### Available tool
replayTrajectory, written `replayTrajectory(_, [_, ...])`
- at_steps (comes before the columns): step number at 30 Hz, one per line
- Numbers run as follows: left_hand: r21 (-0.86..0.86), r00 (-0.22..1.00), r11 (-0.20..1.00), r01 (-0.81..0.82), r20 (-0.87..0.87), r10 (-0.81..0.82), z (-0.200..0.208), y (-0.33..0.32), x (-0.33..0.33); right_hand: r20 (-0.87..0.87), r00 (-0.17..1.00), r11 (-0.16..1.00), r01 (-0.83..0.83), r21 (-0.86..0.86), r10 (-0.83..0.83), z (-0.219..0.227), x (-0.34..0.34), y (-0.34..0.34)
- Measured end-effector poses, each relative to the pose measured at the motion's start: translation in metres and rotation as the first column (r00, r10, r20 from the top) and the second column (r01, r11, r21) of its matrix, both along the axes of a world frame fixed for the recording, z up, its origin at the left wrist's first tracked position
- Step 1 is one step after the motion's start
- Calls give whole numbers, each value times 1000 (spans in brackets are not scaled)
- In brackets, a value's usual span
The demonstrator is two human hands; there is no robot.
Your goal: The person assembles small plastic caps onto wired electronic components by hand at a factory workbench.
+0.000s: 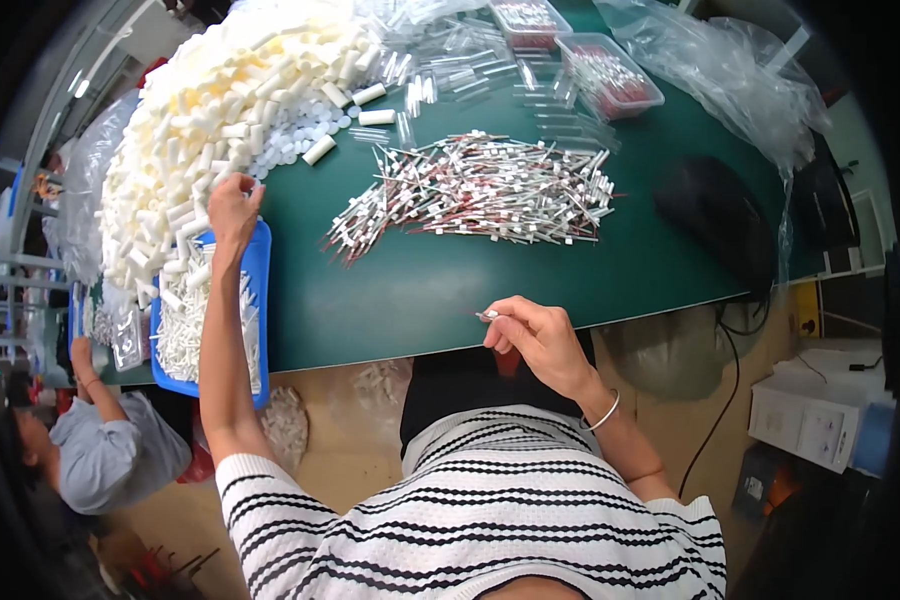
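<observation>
My left hand (234, 212) reaches to the edge of a big heap of cream-white cylinders (175, 150), beside small translucent white caps (300, 132). Its fingers are bent together; whatever they pinch, if anything, is hidden. Under that forearm lies a blue tray (259, 255) of thin white sticks (185, 325), some cylinders at its far end. Close to the table's front edge, my right hand (542, 345) is closed in a pinch on a small white-tipped piece (488, 316). Beyond it, thin red and grey wire-like pieces with white tips (480, 190) form a wide pile.
Clear tubes (460, 72) lie scattered at the back, near clear plastic boxes (610, 78) of small parts. A black bag-like object (715, 215) and a plastic sheet (730, 70) occupy the right. A co-worker (120, 440) sits at the far left. Bags stand beneath the green table (360, 300).
</observation>
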State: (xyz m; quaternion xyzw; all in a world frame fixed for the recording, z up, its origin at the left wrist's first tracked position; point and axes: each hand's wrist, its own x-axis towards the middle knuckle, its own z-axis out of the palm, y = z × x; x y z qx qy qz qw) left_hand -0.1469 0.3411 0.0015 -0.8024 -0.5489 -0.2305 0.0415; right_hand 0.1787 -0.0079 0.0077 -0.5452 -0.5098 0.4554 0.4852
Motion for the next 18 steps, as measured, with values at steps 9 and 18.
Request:
replayTrajectory(9, [-353,210,390,850,908,363,10,-264,142,-2,1000,992,-27,124,28,17,-19,6])
replayTrajectory(18, [-402,219,216,890,791,571,-4,-272,138,12,999,984,35,177,-38,11,-18,-3])
